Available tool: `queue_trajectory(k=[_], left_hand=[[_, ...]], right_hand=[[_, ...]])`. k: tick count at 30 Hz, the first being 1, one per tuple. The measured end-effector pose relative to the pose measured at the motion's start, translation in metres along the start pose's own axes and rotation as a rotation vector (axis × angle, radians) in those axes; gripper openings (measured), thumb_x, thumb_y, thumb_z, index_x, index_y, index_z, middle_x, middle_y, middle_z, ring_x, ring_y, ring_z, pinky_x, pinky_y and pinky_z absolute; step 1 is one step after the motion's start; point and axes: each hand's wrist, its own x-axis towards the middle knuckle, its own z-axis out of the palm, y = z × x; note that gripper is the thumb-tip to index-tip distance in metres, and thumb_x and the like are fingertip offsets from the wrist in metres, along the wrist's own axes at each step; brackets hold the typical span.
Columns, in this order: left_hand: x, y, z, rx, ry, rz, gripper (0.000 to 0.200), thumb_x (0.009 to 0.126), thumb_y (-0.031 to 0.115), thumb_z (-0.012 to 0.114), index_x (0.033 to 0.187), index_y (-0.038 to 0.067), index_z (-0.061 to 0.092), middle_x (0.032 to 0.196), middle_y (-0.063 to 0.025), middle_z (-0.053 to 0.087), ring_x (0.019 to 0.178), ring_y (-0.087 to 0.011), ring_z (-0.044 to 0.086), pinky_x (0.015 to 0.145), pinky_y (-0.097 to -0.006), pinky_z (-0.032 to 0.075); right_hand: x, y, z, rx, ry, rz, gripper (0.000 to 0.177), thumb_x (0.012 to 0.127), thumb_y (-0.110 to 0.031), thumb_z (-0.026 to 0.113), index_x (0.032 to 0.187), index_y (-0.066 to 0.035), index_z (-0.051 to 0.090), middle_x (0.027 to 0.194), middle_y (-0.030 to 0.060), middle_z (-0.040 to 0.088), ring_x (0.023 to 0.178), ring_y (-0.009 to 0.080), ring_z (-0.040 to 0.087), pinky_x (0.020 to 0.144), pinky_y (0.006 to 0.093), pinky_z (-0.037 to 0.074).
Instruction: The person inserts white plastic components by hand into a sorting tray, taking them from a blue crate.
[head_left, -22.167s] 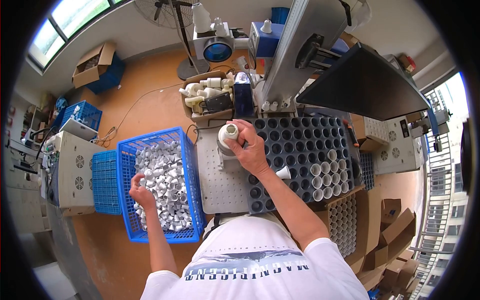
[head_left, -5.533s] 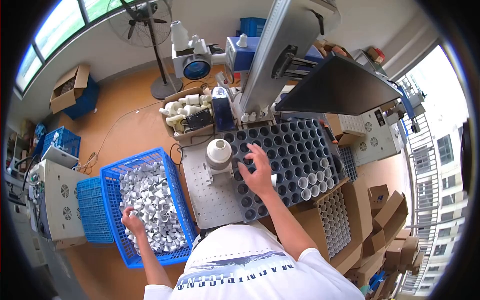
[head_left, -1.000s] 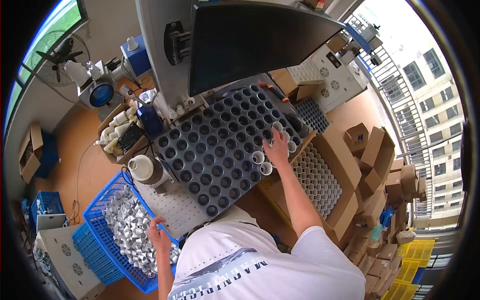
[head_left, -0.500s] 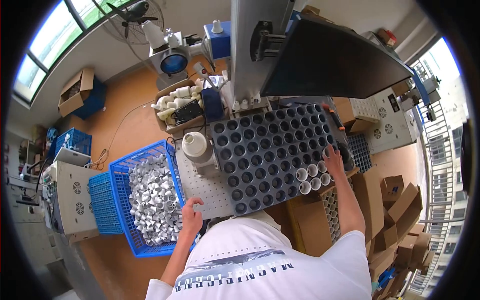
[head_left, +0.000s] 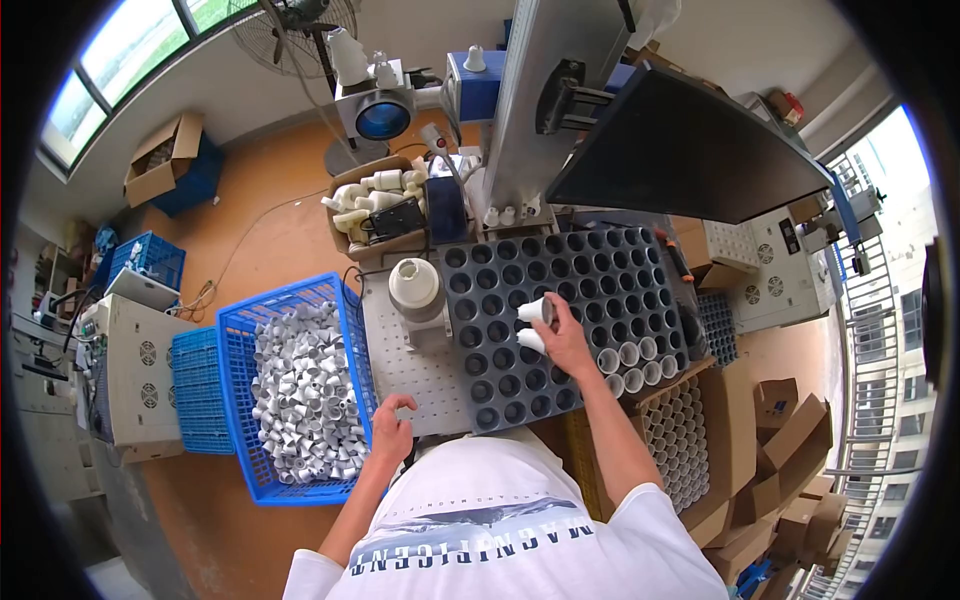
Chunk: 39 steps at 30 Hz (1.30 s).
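My right hand is above the black tray of round pockets, gripping two white cup-shaped pieces, one above the other in view. Several more white cup-shaped pieces stand in pockets at the tray's near right corner, open ends up. My left hand holds nothing; its fingers are loosely bent, with one finger apart, over the near edge of the perforated metal plate. Left of that hand, a blue crate holds a heap of small white-grey conical pieces.
A white round-topped piece stands on a fixture at the plate's far end. Behind are a box of white fittings, a metal column and a monitor. On the right, a cardboard box holds rows of white pieces.
My right hand has moved left from the tray's right edge to its middle, and two white cup-shaped pieces now show in it. My left hand stays nearly in place. The view has shifted slightly.
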Motion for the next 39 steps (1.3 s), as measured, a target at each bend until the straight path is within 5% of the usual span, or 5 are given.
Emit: queue_trajectory(k=[6,14,19,31,39], left_hand=[[0.013,0.007,-0.009,-0.014,0.001,0.056,0.033,0.062,-0.010,0.041,0.088,-0.002,0.059,0.089,-0.0211,0.064,0.093,-0.0396,0.061,0.089,-0.0405,0.046],[0.009,-0.012,-0.016,-0.037,-0.006,0.033,0.033,0.062,-0.010,0.041,0.087,-0.002,0.060,0.090,-0.0210,0.065,0.093,-0.0379,0.062,0.089,-0.0408,0.047],[0.014,-0.020,-0.017,-0.029,-0.010,0.027,0.032,0.063,-0.009,0.041,0.087,-0.002,0.061,0.090,-0.0206,0.065,0.095,-0.0371,0.062,0.091,-0.0395,0.046],[0.032,-0.013,-0.017,-0.063,-0.036,0.080,0.032,0.062,-0.010,0.040,0.087,-0.004,0.060,0.089,-0.0213,0.064,0.095,-0.0380,0.062,0.091,-0.0392,0.046],[0.033,-0.009,-0.021,-0.056,-0.034,0.091,0.033,0.061,-0.010,0.040,0.086,-0.003,0.060,0.088,-0.0217,0.064,0.094,-0.0383,0.062,0.091,-0.0389,0.046]], right_hand=[[0.009,0.012,0.040,-0.358,0.161,-0.188,0.058,0.086,-0.024,0.066,0.137,-0.006,0.043,0.123,0.0218,0.056,0.116,0.0405,0.053,0.098,0.0437,0.044],[-0.007,-0.014,-0.003,-0.126,0.383,-0.062,0.050,0.074,-0.016,0.071,0.118,-0.002,0.051,0.107,0.0190,0.063,0.101,0.0339,0.062,0.089,0.0396,0.048],[-0.059,-0.036,0.017,0.055,0.222,0.100,0.040,0.072,-0.008,0.070,0.103,-0.003,0.045,0.093,0.0082,0.059,0.081,0.0160,0.060,0.072,0.0286,0.049],[-0.087,-0.056,0.058,-0.048,-0.041,0.093,0.041,0.070,-0.011,0.076,0.074,-0.004,0.036,0.070,0.0053,0.041,0.076,0.0188,0.053,0.081,0.0318,0.047],[-0.092,-0.059,0.071,0.018,-0.021,0.073,0.041,0.071,-0.016,0.078,0.073,-0.003,0.039,0.065,0.0043,0.040,0.065,0.0161,0.042,0.066,0.0310,0.043]])
